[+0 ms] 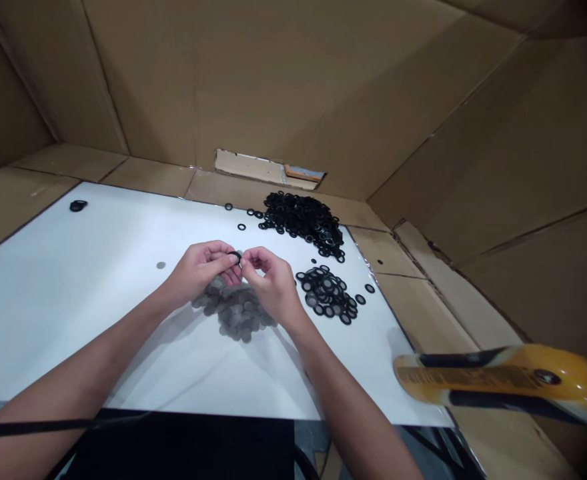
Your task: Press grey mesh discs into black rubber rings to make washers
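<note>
My left hand (pixel 201 267) and my right hand (pixel 271 280) meet over the middle of a white board (pixel 73 300). Both pinch around a small black ring (pixel 235 256) held between their fingertips. Directly below the hands lies a heap of grey round discs (pixel 236 317). To the right of my right hand sits a small cluster of black rings with grey centres (pixel 328 292). A larger pile of plain black rings (pixel 303 220) lies at the far edge of the board.
Cardboard walls enclose the board on all sides. A lone grey disc (pixel 161 265) and a black ring (pixel 78 205) lie at the left. A yellow and black object (pixel 503 383) juts in at the lower right. A dark surface (pixel 183 447) borders the near edge.
</note>
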`<action>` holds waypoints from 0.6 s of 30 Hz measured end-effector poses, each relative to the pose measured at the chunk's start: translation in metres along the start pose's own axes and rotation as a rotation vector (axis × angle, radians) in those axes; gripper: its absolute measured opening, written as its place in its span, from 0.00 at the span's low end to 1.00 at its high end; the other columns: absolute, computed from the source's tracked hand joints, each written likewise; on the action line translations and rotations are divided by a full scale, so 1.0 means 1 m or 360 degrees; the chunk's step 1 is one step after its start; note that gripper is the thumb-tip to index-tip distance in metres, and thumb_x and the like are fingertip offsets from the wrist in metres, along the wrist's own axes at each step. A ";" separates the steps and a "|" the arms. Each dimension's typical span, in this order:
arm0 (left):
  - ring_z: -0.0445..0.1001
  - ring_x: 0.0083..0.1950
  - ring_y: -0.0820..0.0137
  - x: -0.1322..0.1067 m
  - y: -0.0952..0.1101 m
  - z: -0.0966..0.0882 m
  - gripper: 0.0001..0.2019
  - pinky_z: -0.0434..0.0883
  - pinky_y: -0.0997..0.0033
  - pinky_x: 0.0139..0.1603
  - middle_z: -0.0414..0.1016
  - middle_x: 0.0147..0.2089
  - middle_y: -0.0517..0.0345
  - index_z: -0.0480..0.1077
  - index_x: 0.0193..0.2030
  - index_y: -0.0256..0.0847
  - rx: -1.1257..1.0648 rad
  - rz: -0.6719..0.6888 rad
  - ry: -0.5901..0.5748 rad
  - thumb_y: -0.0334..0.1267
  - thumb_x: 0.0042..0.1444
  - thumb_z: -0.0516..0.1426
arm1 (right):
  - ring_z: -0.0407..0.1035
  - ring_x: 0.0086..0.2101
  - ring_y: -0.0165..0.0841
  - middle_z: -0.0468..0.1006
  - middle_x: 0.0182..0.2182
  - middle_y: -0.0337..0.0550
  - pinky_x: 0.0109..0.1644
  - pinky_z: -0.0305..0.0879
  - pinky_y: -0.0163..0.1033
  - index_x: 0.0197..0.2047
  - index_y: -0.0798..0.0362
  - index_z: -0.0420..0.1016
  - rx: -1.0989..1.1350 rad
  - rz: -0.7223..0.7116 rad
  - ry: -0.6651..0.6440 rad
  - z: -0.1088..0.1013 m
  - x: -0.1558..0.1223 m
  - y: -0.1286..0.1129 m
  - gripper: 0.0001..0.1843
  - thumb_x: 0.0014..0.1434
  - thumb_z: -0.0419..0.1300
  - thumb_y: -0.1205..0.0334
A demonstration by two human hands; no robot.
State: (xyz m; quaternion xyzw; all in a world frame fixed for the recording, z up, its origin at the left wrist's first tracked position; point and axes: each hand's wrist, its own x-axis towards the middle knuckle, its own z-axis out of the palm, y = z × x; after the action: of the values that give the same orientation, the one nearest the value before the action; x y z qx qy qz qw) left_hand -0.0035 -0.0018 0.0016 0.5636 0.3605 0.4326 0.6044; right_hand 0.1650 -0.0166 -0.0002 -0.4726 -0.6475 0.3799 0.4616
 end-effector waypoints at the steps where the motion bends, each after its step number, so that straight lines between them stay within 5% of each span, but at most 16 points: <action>1: 0.79 0.30 0.67 0.000 -0.002 0.001 0.11 0.77 0.68 0.36 0.80 0.30 0.56 0.72 0.38 0.37 -0.0013 0.0023 0.0024 0.43 0.58 0.63 | 0.69 0.32 0.31 0.76 0.31 0.39 0.40 0.66 0.36 0.33 0.53 0.73 0.0020 0.0006 0.0009 0.000 0.000 0.001 0.06 0.60 0.59 0.60; 11: 0.78 0.29 0.67 0.000 -0.008 0.005 0.12 0.76 0.68 0.33 0.78 0.28 0.59 0.69 0.40 0.39 -0.0076 -0.0052 -0.0104 0.46 0.60 0.61 | 0.68 0.25 0.29 0.71 0.23 0.35 0.32 0.66 0.36 0.33 0.53 0.69 0.0404 0.0203 -0.0150 0.000 0.005 0.002 0.08 0.60 0.58 0.57; 18: 0.78 0.31 0.66 0.000 0.002 -0.001 0.13 0.76 0.67 0.34 0.79 0.30 0.53 0.74 0.34 0.37 0.0205 -0.0161 -0.0222 0.47 0.56 0.63 | 0.69 0.30 0.32 0.76 0.28 0.39 0.34 0.65 0.36 0.33 0.52 0.72 0.0145 0.0239 -0.0495 -0.020 0.006 0.000 0.08 0.59 0.58 0.57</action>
State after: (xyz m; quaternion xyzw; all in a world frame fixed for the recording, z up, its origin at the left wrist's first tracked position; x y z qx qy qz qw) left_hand -0.0050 -0.0016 0.0030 0.6111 0.3725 0.3372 0.6116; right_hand 0.1837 -0.0097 0.0074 -0.4340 -0.6561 0.5107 0.3470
